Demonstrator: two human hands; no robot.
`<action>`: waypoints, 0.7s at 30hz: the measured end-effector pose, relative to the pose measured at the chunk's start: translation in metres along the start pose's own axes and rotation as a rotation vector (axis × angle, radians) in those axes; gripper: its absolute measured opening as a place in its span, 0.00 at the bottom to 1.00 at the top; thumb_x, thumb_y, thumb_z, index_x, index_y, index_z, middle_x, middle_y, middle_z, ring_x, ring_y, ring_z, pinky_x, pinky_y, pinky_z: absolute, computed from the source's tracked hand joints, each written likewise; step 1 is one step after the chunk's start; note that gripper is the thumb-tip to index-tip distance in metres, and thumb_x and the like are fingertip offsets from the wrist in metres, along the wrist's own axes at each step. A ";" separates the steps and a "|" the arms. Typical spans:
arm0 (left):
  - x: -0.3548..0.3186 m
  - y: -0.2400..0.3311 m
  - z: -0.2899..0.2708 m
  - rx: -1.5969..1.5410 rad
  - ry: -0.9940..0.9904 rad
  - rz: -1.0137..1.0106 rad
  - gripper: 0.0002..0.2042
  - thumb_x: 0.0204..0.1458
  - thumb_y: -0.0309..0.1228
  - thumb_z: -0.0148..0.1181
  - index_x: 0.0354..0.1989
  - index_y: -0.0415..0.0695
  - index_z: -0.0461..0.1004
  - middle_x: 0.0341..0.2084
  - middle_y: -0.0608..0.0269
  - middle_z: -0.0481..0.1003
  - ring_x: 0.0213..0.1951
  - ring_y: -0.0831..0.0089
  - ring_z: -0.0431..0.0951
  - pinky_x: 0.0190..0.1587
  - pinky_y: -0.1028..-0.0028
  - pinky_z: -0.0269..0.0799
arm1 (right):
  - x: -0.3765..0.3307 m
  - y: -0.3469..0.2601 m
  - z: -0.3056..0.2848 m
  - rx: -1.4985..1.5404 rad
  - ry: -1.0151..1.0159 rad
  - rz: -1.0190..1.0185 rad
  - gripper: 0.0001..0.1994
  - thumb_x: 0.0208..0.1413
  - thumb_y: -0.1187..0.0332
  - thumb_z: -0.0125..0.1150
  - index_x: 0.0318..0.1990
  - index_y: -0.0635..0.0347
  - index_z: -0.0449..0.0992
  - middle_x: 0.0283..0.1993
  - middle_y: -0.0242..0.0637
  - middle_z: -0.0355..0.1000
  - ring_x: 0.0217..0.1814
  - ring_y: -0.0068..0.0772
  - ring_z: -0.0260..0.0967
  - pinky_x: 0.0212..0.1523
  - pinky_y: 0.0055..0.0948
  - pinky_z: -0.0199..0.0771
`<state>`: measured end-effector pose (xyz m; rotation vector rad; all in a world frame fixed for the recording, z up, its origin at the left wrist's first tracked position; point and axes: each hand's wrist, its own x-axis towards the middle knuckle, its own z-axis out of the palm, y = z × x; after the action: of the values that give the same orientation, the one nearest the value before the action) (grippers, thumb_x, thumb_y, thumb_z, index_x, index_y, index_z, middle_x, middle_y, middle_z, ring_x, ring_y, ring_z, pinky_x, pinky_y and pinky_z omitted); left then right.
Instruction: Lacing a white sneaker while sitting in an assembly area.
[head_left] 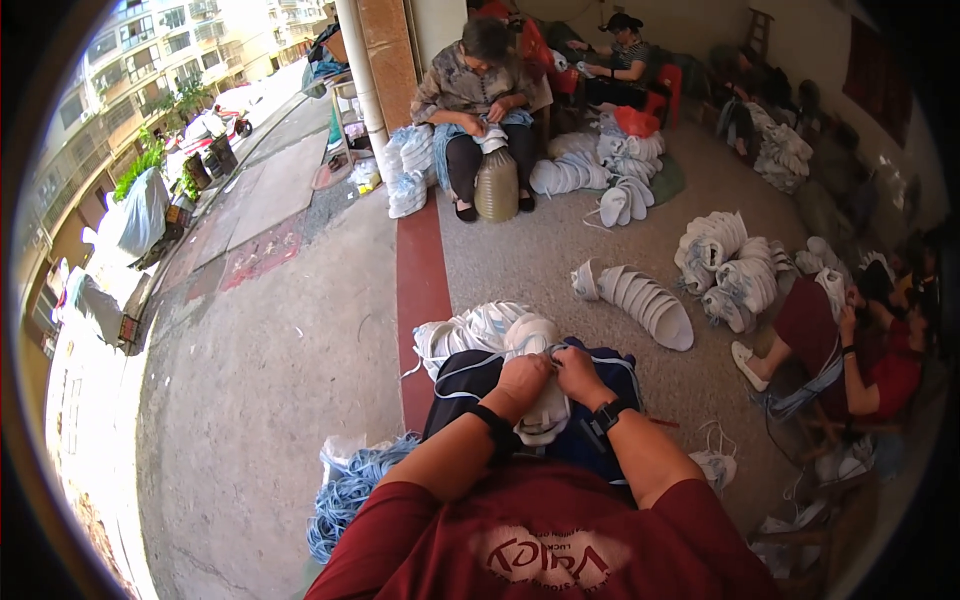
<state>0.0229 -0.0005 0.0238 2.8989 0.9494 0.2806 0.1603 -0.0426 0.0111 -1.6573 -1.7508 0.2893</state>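
The left hand (527, 378) and the right hand (578, 372) are brought together above the lap (603, 440), fingers bent and tips nearly meeting; both appear to be pinched on a pale blue lace (452, 395), though the exact point of grip is hidden by the knuckles. Beneath them a white shoe upper (545, 415) is laid across the middle of the lap, probably so that it is propped by the thighs while both hands are occupied. A dark watch (603, 418) is worn on the right wrist. Just beyond the knees, a pile of white uppers (480, 335) is set by the edge of the floor's red strip (425, 280), presumably to be kept within reach. To the left, a heap of blue laces (355, 495) is gathered on the floor, perhaps kept apart to avoid tangling. Farther out, a row of nested uppers (645, 303) is fanned along the floor, likely overlapped to save room. Opposite, a ridged jar (497, 190) is stood between the legs of a seated co-worker (480, 85), seemingly as a work rest.
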 end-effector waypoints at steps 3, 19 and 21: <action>0.002 0.007 -0.002 0.020 -0.016 -0.033 0.07 0.48 0.29 0.48 0.31 0.40 0.72 0.26 0.55 0.76 0.31 0.64 0.79 0.32 0.69 0.74 | -0.004 0.002 0.002 0.010 0.087 -0.074 0.03 0.42 0.76 0.53 0.22 0.65 0.72 0.25 0.53 0.69 0.31 0.56 0.68 0.29 0.42 0.67; -0.078 0.004 -0.048 -0.558 0.014 0.070 0.06 0.45 0.28 0.56 0.24 0.38 0.73 0.19 0.51 0.73 0.26 0.63 0.77 0.30 0.69 0.72 | -0.011 0.001 0.006 -0.033 0.120 0.076 0.04 0.40 0.75 0.57 0.26 0.64 0.75 0.24 0.48 0.71 0.30 0.50 0.70 0.32 0.39 0.70; -0.093 -0.035 -0.050 -1.226 -0.046 -0.387 0.09 0.50 0.25 0.53 0.39 0.37 0.72 0.24 0.58 0.75 0.25 0.71 0.75 0.29 0.76 0.70 | -0.014 -0.003 0.004 -0.038 0.131 0.041 0.03 0.40 0.75 0.58 0.25 0.62 0.74 0.25 0.47 0.70 0.31 0.50 0.69 0.33 0.40 0.69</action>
<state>-0.0810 -0.0270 0.0544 1.5804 0.8489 0.5181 0.1547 -0.0552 0.0055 -1.7008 -1.6358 0.1629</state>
